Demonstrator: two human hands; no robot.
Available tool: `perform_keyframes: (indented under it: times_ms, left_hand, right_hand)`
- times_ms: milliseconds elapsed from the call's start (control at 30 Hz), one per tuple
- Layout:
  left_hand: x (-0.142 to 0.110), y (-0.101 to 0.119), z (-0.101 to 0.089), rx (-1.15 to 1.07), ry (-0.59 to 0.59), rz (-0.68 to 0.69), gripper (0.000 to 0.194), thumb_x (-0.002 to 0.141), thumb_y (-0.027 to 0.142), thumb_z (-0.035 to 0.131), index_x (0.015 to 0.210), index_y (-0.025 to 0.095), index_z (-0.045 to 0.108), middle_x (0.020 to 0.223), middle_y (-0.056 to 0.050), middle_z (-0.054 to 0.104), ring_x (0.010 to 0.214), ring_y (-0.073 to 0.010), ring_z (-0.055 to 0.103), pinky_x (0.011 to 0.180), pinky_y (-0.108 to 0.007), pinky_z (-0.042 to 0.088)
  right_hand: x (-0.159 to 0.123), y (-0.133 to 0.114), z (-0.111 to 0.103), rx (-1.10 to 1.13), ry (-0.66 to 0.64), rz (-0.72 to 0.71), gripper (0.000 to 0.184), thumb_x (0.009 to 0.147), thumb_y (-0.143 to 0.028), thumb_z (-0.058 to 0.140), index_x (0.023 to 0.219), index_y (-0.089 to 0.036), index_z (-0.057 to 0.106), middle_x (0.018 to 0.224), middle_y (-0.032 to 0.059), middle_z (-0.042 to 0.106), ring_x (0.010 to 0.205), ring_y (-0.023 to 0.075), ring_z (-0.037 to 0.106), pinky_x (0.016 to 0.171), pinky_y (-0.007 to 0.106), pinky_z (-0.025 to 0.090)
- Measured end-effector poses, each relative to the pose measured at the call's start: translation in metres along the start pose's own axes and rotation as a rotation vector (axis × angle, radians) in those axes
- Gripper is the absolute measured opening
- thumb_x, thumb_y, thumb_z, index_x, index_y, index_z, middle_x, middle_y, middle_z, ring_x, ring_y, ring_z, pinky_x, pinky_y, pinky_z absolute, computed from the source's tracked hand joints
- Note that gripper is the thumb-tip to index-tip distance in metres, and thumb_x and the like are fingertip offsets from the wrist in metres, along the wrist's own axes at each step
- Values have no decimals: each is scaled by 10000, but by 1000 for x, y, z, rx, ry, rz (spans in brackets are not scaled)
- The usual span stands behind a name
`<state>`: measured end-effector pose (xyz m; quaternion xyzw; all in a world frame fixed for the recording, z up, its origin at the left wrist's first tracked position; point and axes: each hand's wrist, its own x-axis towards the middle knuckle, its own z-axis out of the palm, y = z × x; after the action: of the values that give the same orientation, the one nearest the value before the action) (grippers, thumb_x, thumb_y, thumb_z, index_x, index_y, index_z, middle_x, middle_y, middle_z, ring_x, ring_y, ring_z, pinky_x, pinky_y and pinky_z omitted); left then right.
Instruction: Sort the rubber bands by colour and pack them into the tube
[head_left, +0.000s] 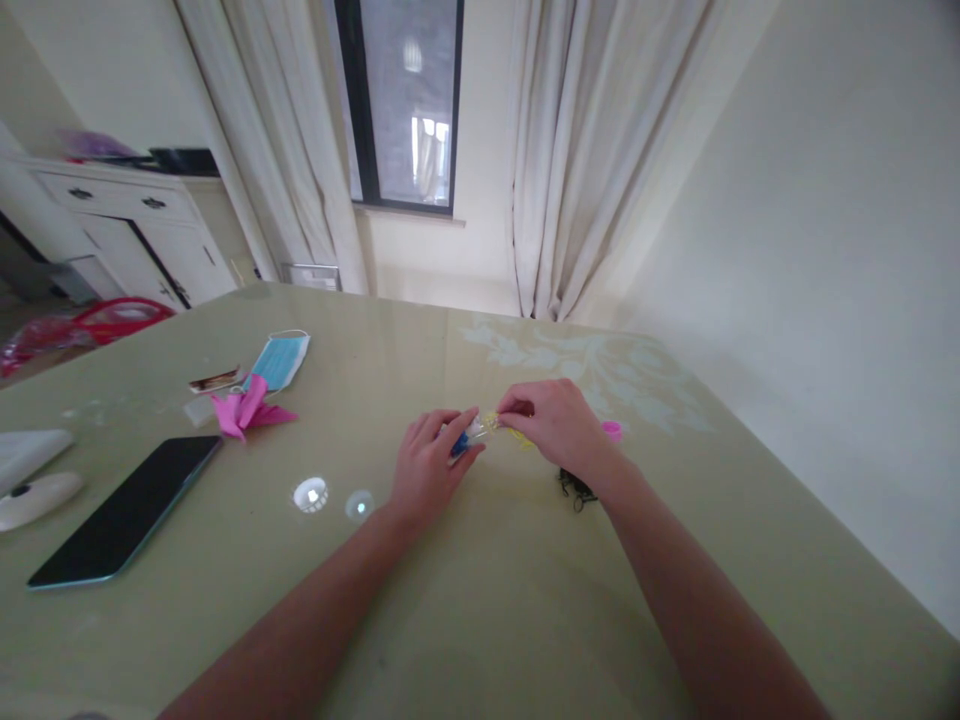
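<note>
clear container (482,427), small, sits between the two hands over the middle of the table (465,620). nearer, a dark tangled heap (577,490) lies beside the right wrist. the left hand (426,465) grasps the container's blue end, thumb opposite fingers; the right hand (559,420) has its fingertips pinched at the yellowish end, though what they grip is too small to tell. handling looks midway: both hands are engaged, and yellow strands (521,438) are lying loose outside; what is finished or left can't be told. its long axis runs crosswise, yellowish end pointing right and slightly away. past the right wrist lies a pink ring (612,431); farther off hang pale curtains (592,150).
</note>
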<state>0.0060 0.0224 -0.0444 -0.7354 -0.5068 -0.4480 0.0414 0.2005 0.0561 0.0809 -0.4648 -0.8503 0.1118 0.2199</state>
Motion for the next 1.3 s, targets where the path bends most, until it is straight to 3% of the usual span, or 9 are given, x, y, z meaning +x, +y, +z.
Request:
perform_keyframes:
  times_ms: [200, 433, 633, 767, 900, 1067, 1167, 1233, 1300]
  left_hand:
    - [1, 4, -2, -69, -42, -59, 427, 931, 354, 727, 1343, 270, 653, 1152, -78, 700, 1053, -244, 649, 951, -391, 540]
    - [4, 4, -3, -113, -41, -129, 444, 911, 338, 747, 1339, 264, 653, 1149, -71, 697, 1056, -239, 655, 953, -382, 550]
    - [3, 6, -2, -125, -56, -112, 433, 916, 337, 743, 1333, 264, 656, 1167, -72, 696, 1063, -235, 657, 960, -376, 550]
    - [2, 10, -3, -173, -83, -118, 452, 920, 349, 738, 1351, 259, 636, 1155, -70, 696, 1055, -229, 668, 951, -370, 558]
    - [3, 16, -1, -357, -83, -225, 428, 895, 396, 759, 1281, 245, 654, 1110, -61, 715, 981, -211, 702, 898, -364, 594]
    - [4, 22, 2, -642, -56, -403, 392, 852, 430, 792, 1167, 224, 684, 1037, -54, 757, 920, -201, 740, 816, -349, 641]
    - [6, 20, 3, -655, -32, -435, 409, 834, 422, 808, 1176, 229, 694, 1072, -67, 762, 959, -214, 742, 857, -376, 641]
    - [7, 17, 3, -654, -20, -450, 404, 839, 407, 803, 1183, 225, 694, 1078, -70, 763, 965, -215, 742, 861, -380, 640]
    - [8, 15, 2, -634, -11, -425, 401, 845, 392, 798, 1195, 226, 693, 1098, -67, 758, 985, -213, 736, 881, -383, 634]
  right_hand:
    - [0, -1, 0, 31, 31, -18, 82, 843, -154, 800, 786, -212, 791, 737, 2, 780, 688, 152, 689, 674, 260, 438]
    - [-1, 1, -2, 65, 32, -147, 174, 940, -139, 665, 942, -219, 819, 940, 42, 813, 848, 178, 724, 811, 291, 502]
    - [-1, 2, 3, 170, 63, -79, 94, 856, -108, 734, 916, -178, 752, 922, 53, 770, 835, 178, 719, 790, 287, 544]
    - [-3, 0, 4, 230, 80, -91, 88, 896, -117, 669, 910, -187, 720, 919, 45, 748, 840, 170, 714, 785, 284, 565]
    - [-4, -2, 3, 397, 144, -78, 105, 941, -196, 631, 985, -208, 725, 1025, 65, 755, 912, 178, 732, 803, 290, 603]
    - [1, 10, 7, 621, 152, -80, 234, 956, -244, 627, 1180, -232, 694, 1169, 74, 763, 1108, 209, 730, 984, 363, 588]
    - [7, 27, 14, 497, 158, -48, 221, 966, -236, 600, 1159, -224, 708, 1148, 74, 765, 1057, 206, 735, 948, 361, 593]
    - [9, 41, 22, 250, 173, 2, 217, 974, -192, 566, 1116, -199, 730, 1123, 90, 756, 999, 207, 727, 914, 355, 581]
    - [10, 56, 32, -51, 102, 69, 233, 964, -152, 569, 1119, -166, 742, 1137, 127, 734, 1012, 234, 710, 940, 374, 544]
